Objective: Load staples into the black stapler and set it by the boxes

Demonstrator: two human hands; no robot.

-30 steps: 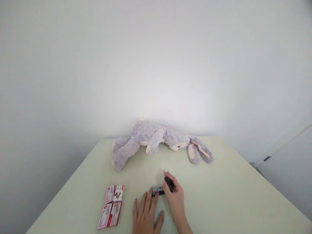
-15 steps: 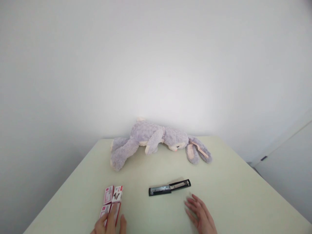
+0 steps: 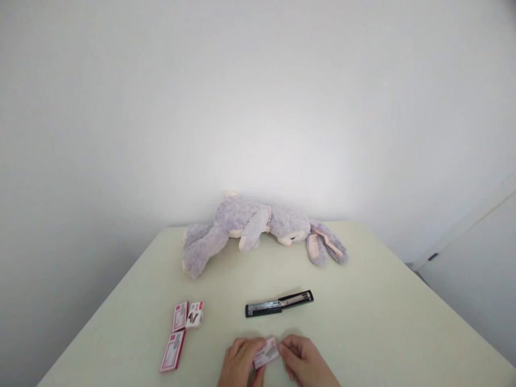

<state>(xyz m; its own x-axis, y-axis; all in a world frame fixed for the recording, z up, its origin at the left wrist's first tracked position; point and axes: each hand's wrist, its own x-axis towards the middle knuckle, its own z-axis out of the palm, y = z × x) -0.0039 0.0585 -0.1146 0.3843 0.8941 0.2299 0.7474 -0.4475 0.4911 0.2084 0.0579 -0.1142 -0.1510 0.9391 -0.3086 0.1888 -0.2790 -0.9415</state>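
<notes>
Both my hands meet at the near edge of the table, holding one small red-and-white staple box (image 3: 266, 353) between them. My left hand (image 3: 239, 364) grips its left end and my right hand (image 3: 304, 363) pinches its right end. Just beyond the hands a black stapler (image 3: 279, 303) lies flat and swung open, its metal track showing. Three more staple boxes (image 3: 183, 328) lie to the left on the table.
A grey plush rabbit (image 3: 258, 228) lies on its side at the far edge of the pale green table (image 3: 382, 312), against a white wall. A white cabinet or door stands at the far right.
My left hand took one staple box from the group on the left and brought it to the middle. My right hand moved left to meet it. The stapler stays open on the table.
</notes>
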